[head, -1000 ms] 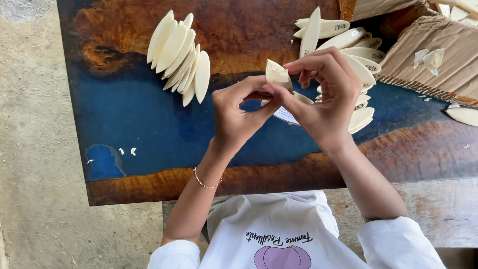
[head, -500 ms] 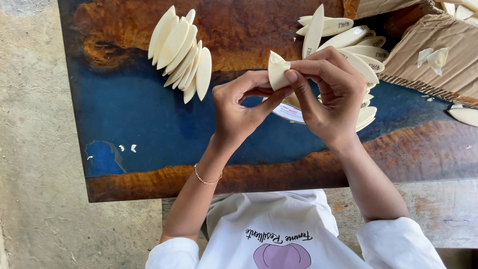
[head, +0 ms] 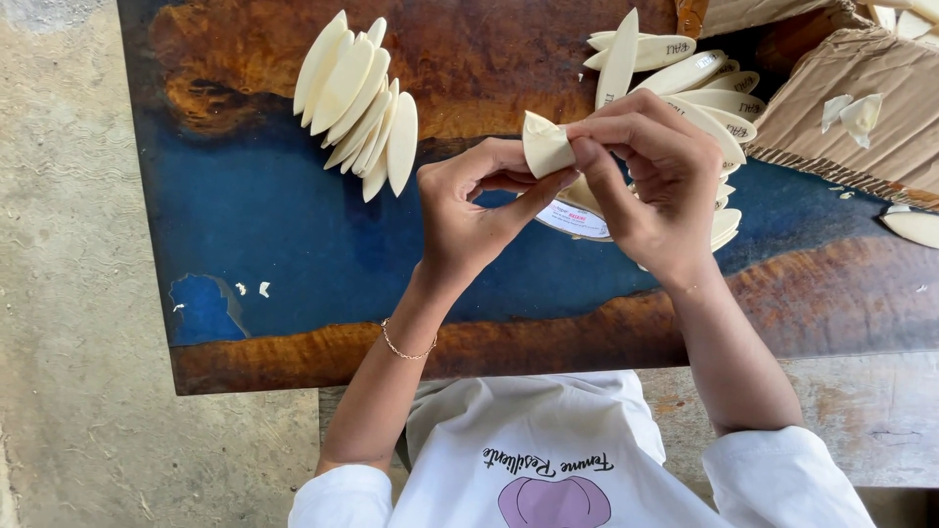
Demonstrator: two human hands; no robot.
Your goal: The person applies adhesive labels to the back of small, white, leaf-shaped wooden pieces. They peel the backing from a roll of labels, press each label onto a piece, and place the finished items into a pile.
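The person wears a white long-sleeved top. Both sleeves are pushed up to about the elbows, leaving the forearms bare. The chest of the top carries a line of dark script lettering above a rounded purple motif. A thin gold-coloured chain bracelet encircles the wrist below the left hand. The right hand carries no ring or watch visible from this view.

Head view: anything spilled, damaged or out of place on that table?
A few pale scraps lie loose on the blue table, left of the hands. Two more bits sit on the cardboard. The stacked pieces look tidy.
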